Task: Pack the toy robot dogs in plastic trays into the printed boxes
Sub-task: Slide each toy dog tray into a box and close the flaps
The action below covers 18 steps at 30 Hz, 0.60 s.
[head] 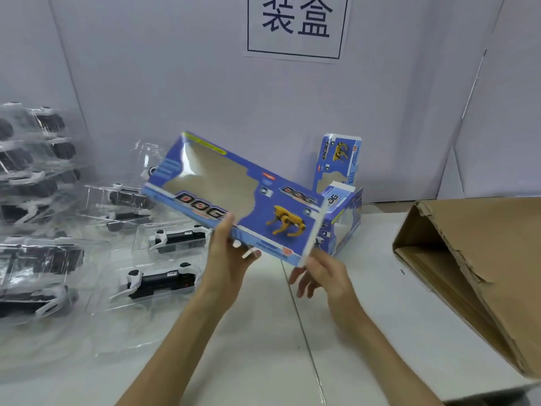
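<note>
A blue printed box (pixel 234 197) with a clear window and a yellow dog picture is held tilted above the table's middle. My left hand (pixel 228 259) grips its near long edge, thumb on top. My right hand (pixel 319 273) sits at the box's near right corner with its fingers spread loosely beneath it. Several black-and-white toy robot dogs in clear plastic trays lie to the left, the nearest tray (pixel 158 281) just left of my left forearm, another (pixel 178 237) behind it.
More trays with dogs are stacked at the far left (pixel 38 177). Other printed boxes (pixel 339 200) stand behind the held one against the white wall. A large open brown carton (pixel 474 273) lies on its side at the right. A paper sign (pixel 295 24) hangs on the wall.
</note>
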Motion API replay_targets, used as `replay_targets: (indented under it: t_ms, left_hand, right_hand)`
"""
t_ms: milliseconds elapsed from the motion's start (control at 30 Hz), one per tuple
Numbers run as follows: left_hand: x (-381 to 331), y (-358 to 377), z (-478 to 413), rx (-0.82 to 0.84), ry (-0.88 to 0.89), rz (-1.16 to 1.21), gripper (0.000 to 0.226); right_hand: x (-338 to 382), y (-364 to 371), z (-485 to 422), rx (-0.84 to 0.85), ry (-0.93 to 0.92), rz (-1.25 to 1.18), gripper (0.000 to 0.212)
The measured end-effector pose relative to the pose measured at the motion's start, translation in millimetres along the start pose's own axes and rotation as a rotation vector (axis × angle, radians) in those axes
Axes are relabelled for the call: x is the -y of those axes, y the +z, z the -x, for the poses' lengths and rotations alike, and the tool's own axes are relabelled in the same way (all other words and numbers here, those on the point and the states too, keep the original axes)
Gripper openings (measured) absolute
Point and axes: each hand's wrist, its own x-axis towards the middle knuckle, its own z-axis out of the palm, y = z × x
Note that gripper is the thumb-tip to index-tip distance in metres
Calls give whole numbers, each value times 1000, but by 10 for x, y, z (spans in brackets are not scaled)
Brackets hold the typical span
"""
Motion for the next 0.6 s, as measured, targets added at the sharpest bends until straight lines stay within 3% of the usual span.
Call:
replay_targets:
  t_ms: [67, 100, 167, 233, 400, 500, 600]
  left_hand:
    - [-96, -59, -35, -38, 34, 80, 25]
    - [-133, -85, -58, -64, 49, 110, 30]
    - [-206, -120, -83, -74, 49, 136, 37]
    - [-267, -145, -86, -34, 35, 138, 52]
    - [-485, -238, -53, 22, 49, 148, 74]
    - [-600, -242, 11, 56, 48, 227, 77]
    - [-632, -209, 86, 113, 53, 187, 83]
  right_hand:
    - [-83, 96, -8, 142, 55, 164, 31]
    - [-123, 155, -26, 199, 69, 290, 29]
    - [-180, 293, -97, 326, 45, 502, 46]
    - [-138, 475, -184, 409, 0, 552, 60]
    - [-29, 809, -294, 486, -70, 568, 62]
    - [9, 879, -244, 551, -92, 659, 54]
    - [115, 887, -203, 508, -234, 806, 40]
